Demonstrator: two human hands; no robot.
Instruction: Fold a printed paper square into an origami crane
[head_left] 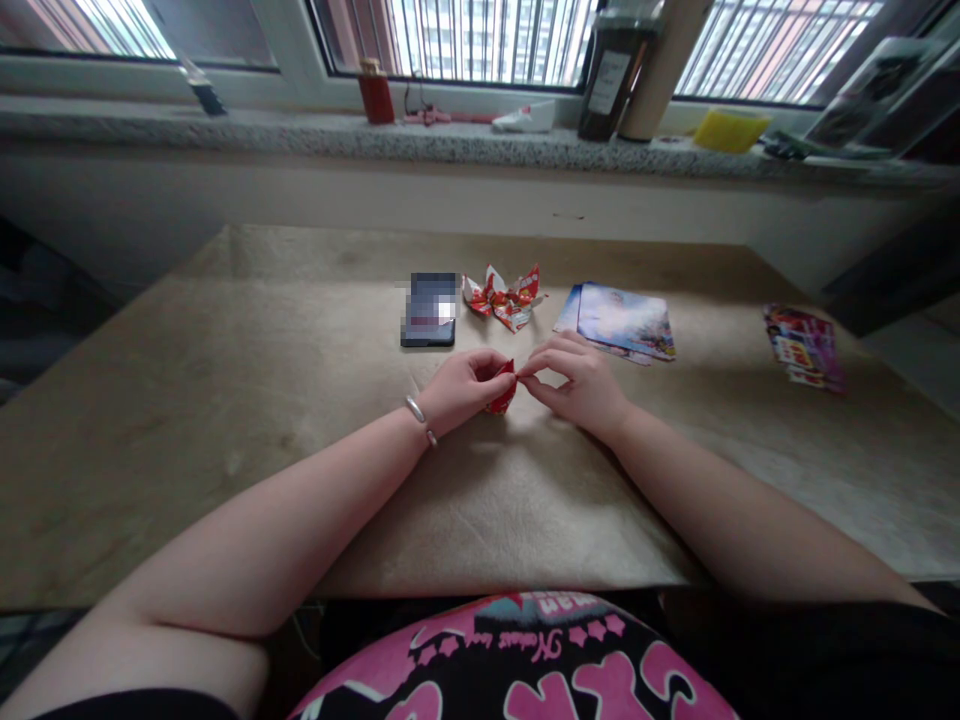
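Observation:
Between my hands is a small folded red wrapper (501, 398), held just above the table. The thumb and fingers of my left hand (472, 385) are closed on its left side. My right hand (574, 385) pinches its right edge between thumb and forefinger. Just beyond lies a red and white shape of folded wrappers (504, 297) with pointed petals. A dark phone (430, 310), its screen pixelated, rests to the left of that shape. Past my right hand sits a loose stack of blue and white picture cards (626, 318).
Several red and purple packets (806, 348) lie near the right end of the table (225, 430). Along the stone windowsill (262, 135) stand a red bottle (376, 92), a dark labelled jar (611, 80) and a yellow item (731, 130).

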